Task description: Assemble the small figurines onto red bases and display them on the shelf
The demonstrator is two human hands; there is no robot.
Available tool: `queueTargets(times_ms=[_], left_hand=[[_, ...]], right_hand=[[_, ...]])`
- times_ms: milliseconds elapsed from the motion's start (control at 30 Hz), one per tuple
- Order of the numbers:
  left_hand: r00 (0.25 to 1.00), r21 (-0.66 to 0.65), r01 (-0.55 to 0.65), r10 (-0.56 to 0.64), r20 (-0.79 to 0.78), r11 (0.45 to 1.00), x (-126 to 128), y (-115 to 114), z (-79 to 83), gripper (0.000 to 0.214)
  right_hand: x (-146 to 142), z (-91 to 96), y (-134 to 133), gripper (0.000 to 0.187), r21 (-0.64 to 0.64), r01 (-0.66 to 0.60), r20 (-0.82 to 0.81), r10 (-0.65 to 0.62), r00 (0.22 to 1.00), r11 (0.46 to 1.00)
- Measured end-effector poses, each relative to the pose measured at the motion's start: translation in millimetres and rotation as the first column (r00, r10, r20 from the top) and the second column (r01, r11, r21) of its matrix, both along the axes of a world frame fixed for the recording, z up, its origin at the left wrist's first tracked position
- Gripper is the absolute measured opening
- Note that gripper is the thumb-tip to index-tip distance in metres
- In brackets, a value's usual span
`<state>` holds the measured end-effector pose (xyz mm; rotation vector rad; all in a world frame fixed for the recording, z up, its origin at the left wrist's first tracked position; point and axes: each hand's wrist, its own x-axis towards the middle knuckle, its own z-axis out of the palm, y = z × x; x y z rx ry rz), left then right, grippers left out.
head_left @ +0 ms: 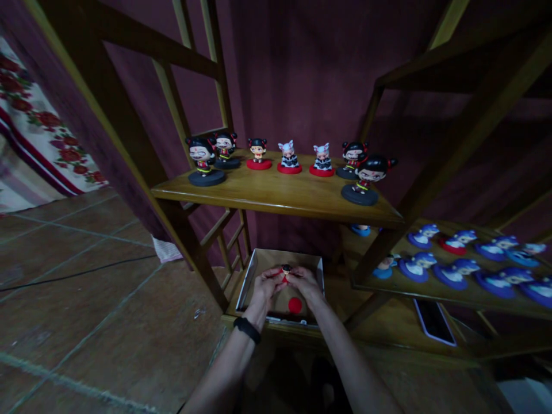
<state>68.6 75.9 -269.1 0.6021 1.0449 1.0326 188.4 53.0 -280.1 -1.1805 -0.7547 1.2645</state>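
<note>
My left hand (pixel 266 286) and my right hand (pixel 305 282) meet over an open cardboard box (pixel 319 265) on the bottom shelf. Between their fingertips they hold a small figurine (pixel 285 270) with black hair and a red lower part. Fingers cover much of it, so its base is partly hidden. A round red disc (pixel 295 305) lies in the box just below my hands. A black band (pixel 247 330) is around my left wrist.
Several figurines on round bases, among them a white-haired one (pixel 288 155), stand on the wooden shelf (pixel 276 192) above the box. More blue and white figurines (pixel 418 261) fill a shelf at right. A phone (pixel 434 321) lies below them. Wooden posts (pixel 190 253) flank the box.
</note>
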Motion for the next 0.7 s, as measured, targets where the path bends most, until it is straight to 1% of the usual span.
queueTargets(times_ms=[133,233,367,467,533,600,700], left_hand=[[0.999,-0.009,0.034,-0.034,0.011,0.999,0.0,3.4,-2.4,0.017],[0.999,0.005,0.053,-0.053,-0.015,0.999,-0.2,4.6,-1.5,0.021],[0.998,0.031,0.048,-0.047,-0.051,0.998,0.8,5.0,1.1,0.024],[0.997,0.049,0.043,-0.040,-0.067,0.998,2.5,5.7,1.2,0.023],[0.996,0.067,0.041,-0.036,-0.083,0.997,3.5,5.9,0.5,0.022],[0.994,0.085,0.038,-0.029,-0.101,0.996,4.4,5.6,0.0,0.024],[0.992,0.095,0.038,-0.026,-0.120,0.995,5.5,4.4,0.1,0.027]], right_hand=[[1.9,-4.9,0.0,0.034,0.029,-0.014,0.000,0.014,1.000,0.999],[2.4,-8.1,2.8,0.029,0.046,-0.024,0.022,0.023,0.999,0.999],[1.4,-15.8,11.0,0.016,0.103,-0.029,0.152,0.013,0.988,0.994],[1.5,-24.0,17.3,0.010,0.119,0.012,0.256,-0.042,0.966,0.993],[2.9,-28.1,19.5,0.008,0.122,0.014,0.299,-0.050,0.953,0.992],[4.8,-30.1,19.9,0.007,0.118,-0.012,0.335,-0.029,0.942,0.993],[6.8,-30.1,18.2,0.008,0.104,-0.015,0.345,-0.022,0.938,0.994]])
